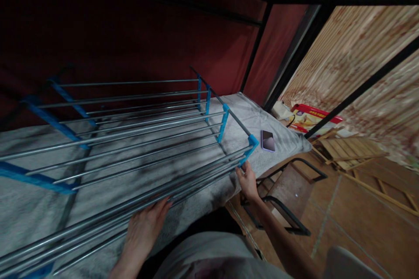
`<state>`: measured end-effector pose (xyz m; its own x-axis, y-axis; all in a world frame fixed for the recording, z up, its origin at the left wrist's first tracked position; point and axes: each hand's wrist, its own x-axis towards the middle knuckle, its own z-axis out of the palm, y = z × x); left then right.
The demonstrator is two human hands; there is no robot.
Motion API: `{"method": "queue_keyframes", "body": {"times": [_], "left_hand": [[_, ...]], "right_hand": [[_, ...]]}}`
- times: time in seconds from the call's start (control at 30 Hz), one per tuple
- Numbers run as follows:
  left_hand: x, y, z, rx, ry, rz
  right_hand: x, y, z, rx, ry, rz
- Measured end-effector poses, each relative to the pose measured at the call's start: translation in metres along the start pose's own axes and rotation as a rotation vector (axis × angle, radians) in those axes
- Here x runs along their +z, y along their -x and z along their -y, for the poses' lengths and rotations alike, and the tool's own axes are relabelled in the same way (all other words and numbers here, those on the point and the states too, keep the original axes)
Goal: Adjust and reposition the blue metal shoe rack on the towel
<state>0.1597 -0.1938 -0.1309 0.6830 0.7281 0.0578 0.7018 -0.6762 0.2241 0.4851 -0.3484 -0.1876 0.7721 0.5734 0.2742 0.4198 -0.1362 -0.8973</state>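
A shoe rack (157,128) of thin grey metal tubes and blue plastic brackets lies on its side across a grey cloth (244,115). My left hand (145,226) is at the tubes of the nearest tier, its fingers curled round the lower ones; the fingertips are partly hidden. At the right end of the same tier, my right hand (247,181) grips the blue bracket (250,148) near its lower corner, where the tubes meet it. Other blue brackets (55,122) join the tubes at the left end.
A phone (268,141) lies on the cloth right of the rack. A chair with a black metal frame (288,187) stands on the tiled floor by my right arm. Beyond it are a folded wooden piece (350,152) and a red and yellow box (310,120). Black posts (257,45) frame the dark red wall behind.
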Motion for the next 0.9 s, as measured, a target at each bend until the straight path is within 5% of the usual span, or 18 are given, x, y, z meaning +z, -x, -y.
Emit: {"method": "queue_keyframes", "body": {"times": [0.23, 0.43, 0.6, 0.77, 0.9], "left_hand": [[-0.013, 0.015, -0.014, -0.069, -0.005, 0.058], [-0.018, 0.02, -0.014, -0.045, 0.092, 0.026], [-0.015, 0.025, -0.017, -0.049, 0.115, -0.012], [-0.008, 0.054, -0.009, -0.049, 0.136, -0.27], [-0.001, 0.109, 0.032, -0.35, 0.245, -0.562]], "right_hand": [[-0.008, 0.047, -0.006, -0.059, 0.131, -0.15], [0.024, 0.067, 0.032, -0.728, 0.352, 0.311], [0.06, 0.051, 0.052, -0.916, 0.518, 0.516], [0.065, 0.036, 0.037, -0.945, 0.516, 0.523], [0.064, 0.037, 0.029, -0.965, 0.506, 0.538]]}}
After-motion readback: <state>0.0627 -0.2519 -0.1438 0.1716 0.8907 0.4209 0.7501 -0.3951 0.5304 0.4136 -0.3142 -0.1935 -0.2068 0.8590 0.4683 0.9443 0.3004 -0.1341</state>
